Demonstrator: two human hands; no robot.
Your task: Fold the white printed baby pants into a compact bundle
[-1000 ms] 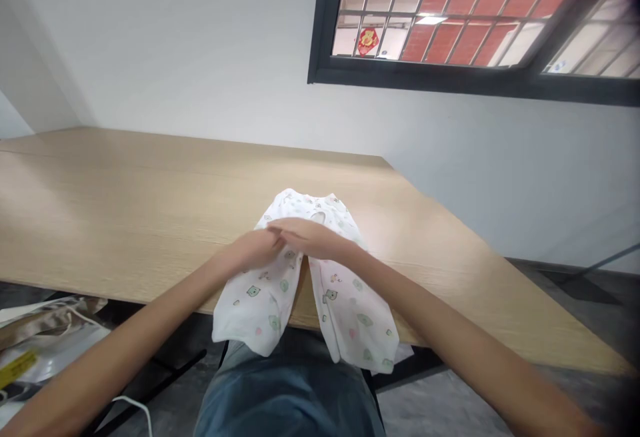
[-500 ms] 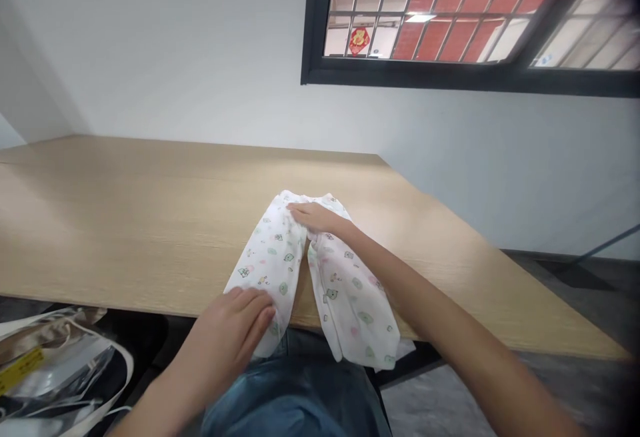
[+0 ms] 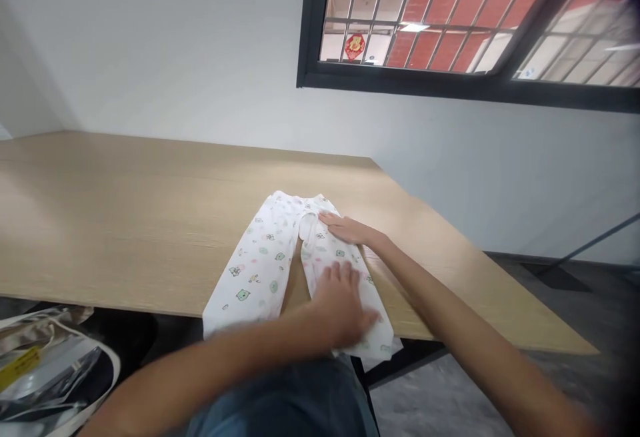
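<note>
A small pair of white pants [image 3: 265, 257] with green and pink animal prints lies spread on the wooden table [image 3: 150, 224], waistband toward the wall. Both legs reach over the front edge. My left hand [image 3: 343, 307] is crossed over to the right leg, fingers spread and palm down on the cloth, a little blurred. Higher on that same leg, near the crotch, my right hand [image 3: 347, 227] rests flat with its fingers stretched out. Neither hand grips the fabric. The lower part of the left leg is partly behind my left forearm.
At the lower left stands an open bag [image 3: 50, 364] with plastic-wrapped items and a yellow label. A barred window [image 3: 425, 24] is set in the wall behind. The table's right edge slants toward me, with grey floor [image 3: 430, 397] beyond.
My left hand has moved right, from the left pant leg across to the right one. My right hand has slid right from the crotch area onto the right leg. The pants lie flatter.
</note>
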